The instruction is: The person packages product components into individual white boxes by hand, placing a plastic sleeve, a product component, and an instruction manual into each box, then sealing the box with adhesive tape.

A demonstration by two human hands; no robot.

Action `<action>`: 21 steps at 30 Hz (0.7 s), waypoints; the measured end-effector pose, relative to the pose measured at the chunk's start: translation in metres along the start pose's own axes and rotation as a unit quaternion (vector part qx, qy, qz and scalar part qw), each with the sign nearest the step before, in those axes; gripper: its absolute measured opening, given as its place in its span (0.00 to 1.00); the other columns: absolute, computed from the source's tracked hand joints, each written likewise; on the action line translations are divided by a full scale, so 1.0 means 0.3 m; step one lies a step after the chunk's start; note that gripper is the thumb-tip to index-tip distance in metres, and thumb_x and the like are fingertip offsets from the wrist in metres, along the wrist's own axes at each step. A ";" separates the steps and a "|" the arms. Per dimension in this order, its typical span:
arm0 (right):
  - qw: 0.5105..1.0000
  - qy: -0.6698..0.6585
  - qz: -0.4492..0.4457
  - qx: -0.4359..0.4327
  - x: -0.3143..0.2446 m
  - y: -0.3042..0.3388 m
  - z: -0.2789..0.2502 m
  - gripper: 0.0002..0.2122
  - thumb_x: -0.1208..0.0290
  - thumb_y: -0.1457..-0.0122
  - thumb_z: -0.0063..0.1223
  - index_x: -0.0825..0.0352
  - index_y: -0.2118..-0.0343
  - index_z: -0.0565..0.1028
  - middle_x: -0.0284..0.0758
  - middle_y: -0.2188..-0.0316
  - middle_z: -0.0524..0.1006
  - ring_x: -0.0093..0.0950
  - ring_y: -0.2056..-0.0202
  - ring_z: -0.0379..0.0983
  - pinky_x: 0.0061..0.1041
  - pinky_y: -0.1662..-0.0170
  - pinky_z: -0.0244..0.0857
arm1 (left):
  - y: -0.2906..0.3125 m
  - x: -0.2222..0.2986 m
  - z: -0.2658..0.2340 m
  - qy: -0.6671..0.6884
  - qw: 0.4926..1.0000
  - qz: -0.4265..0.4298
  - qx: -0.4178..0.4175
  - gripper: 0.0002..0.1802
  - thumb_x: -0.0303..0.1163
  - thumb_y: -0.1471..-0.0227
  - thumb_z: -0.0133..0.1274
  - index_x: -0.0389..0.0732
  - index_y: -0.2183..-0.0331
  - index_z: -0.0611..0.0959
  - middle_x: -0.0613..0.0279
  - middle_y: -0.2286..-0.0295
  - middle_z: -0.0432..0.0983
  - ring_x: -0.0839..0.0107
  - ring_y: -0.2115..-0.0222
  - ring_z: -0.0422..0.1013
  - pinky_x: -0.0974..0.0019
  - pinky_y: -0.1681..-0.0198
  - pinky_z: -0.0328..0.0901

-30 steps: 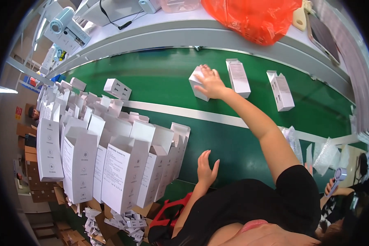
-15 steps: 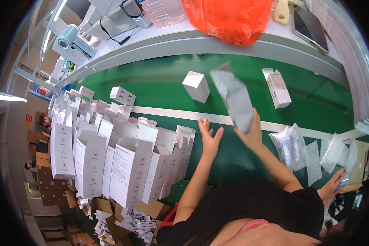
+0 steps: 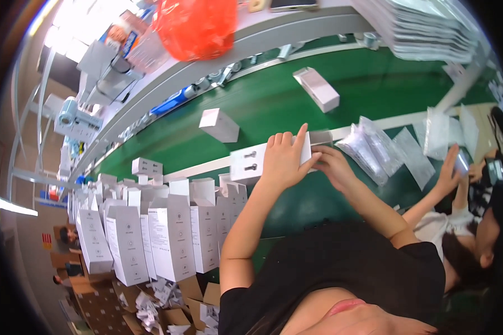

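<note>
A white rectangular carton with two dark shapes printed on its side lies lengthwise in front of me, above the green work surface. My left hand is closed around its middle, palm over the top, index finger pointing away. At the carton's right end a flap stands out. My right hand grips that end with curled fingers, its thumb close to my left thumb. What lies inside the carton is hidden.
Several open upright cartons crowd the left. Two more cartons, one white and one pinkish-white, lie beyond my hands. Bubble-wrap pouches lie to the right, near a co-worker's hand. A shelf holds a red plastic bag.
My right hand has come down and left with the pale, blurred carton it held up. My left hand, open before, now grips a carton too. The view has turned to the right.
</note>
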State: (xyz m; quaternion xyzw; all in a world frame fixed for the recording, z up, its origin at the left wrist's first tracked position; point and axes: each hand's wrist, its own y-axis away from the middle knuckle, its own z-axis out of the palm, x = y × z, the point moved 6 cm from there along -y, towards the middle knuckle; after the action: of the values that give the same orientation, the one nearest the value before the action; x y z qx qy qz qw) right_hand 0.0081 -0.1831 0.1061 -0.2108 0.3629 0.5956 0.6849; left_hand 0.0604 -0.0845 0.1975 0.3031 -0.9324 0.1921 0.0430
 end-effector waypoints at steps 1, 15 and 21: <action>0.999 -0.025 0.037 0.025 0.041 0.002 -0.040 0.13 0.76 0.47 0.40 0.75 0.60 0.69 0.40 0.62 0.72 0.28 0.62 0.69 0.23 0.60 0.64 | -0.013 0.050 -0.003 -0.045 0.997 0.039 -0.039 0.34 0.52 0.55 0.46 0.35 0.52 0.69 0.49 0.67 0.69 0.59 0.68 0.64 0.64 0.60 0.56; 0.996 0.067 0.015 0.061 0.168 0.108 -0.186 0.13 0.74 0.49 0.48 0.68 0.59 0.70 0.37 0.68 0.74 0.23 0.71 0.70 0.19 0.71 0.66 | -0.011 0.268 0.131 -0.132 0.952 0.232 -0.148 0.32 0.54 0.58 0.48 0.40 0.56 0.74 0.53 0.75 0.71 0.60 0.74 0.66 0.63 0.66 0.59; 0.728 0.524 -0.294 0.329 -0.173 0.197 -0.483 0.16 0.70 0.52 0.51 0.64 0.58 0.68 0.42 0.70 0.71 0.35 0.66 0.68 0.31 0.57 0.61 | -0.075 -0.123 0.083 0.282 0.949 -0.128 -0.066 0.26 0.41 0.50 0.43 0.38 0.51 0.69 0.49 0.58 0.70 0.59 0.61 0.67 0.65 0.58 0.60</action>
State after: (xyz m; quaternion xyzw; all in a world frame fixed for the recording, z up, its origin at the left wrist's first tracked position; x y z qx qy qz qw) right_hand -0.0863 -0.3101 0.0596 -0.3466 0.7576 0.0026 0.5531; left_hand 0.1046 -0.0904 0.1748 0.3503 -0.8461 0.2004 0.3482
